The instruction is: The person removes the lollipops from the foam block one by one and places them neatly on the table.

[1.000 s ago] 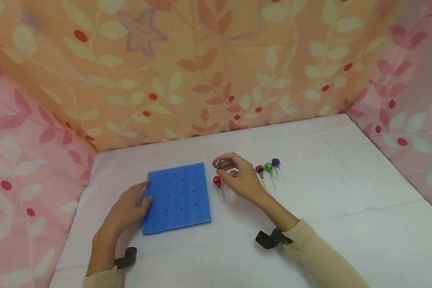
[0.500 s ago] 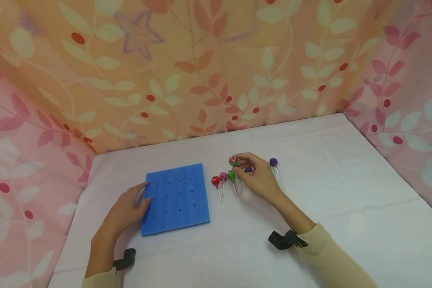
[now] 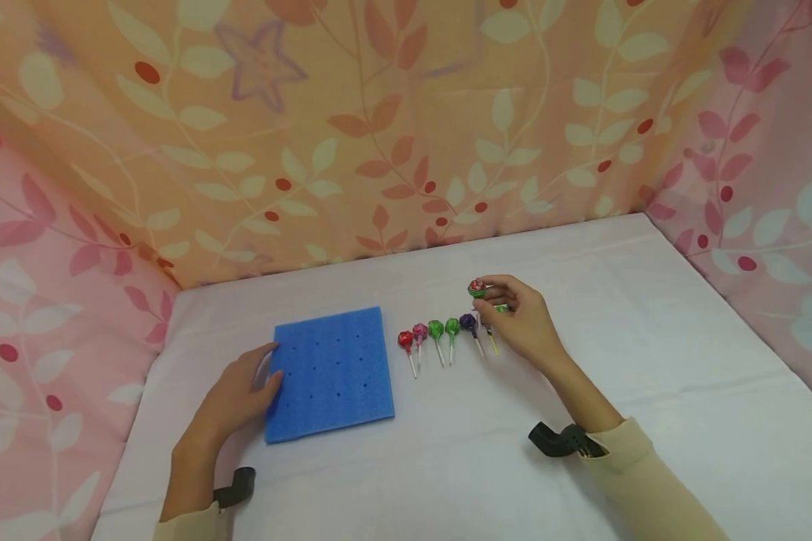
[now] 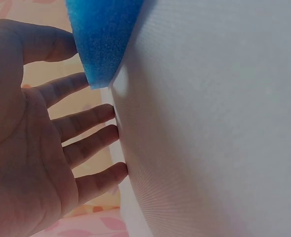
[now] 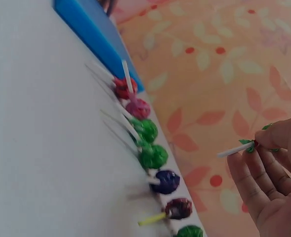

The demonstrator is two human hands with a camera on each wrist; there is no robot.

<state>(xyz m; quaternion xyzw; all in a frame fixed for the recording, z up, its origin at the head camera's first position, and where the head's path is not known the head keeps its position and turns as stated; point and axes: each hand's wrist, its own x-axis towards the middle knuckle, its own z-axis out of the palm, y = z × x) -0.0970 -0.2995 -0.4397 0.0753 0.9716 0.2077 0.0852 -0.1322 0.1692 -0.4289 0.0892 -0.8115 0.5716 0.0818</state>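
Note:
My right hand (image 3: 524,323) is raised just above the right part of a row of lollipops. Thumb and fingertips pinch a red-and-green wrapped lollipop (image 3: 477,288) near its head; in the right wrist view its white stick (image 5: 234,149) points away from the palm. My left hand (image 4: 31,133) rests at the left edge of a blue foam block (image 3: 331,376), thumb and index finger touching that edge. The other left fingertips touch the white tabletop. Small holes in rows dot the foam's top.
From left to right lie a red lollipop (image 3: 404,340), a pink one (image 3: 420,331), two green ones, a purple one (image 3: 469,322) and a dark red one (image 5: 179,209) with a yellow stick. My right hand partly hides another green one (image 5: 190,231). Floral curtains (image 3: 406,135) stand behind the table.
My right hand has moved right along the row with the pinched lollipop, away from the foam. The left-hand lollipops are uncovered; the far right purple one is now hidden. My left hand stays put.

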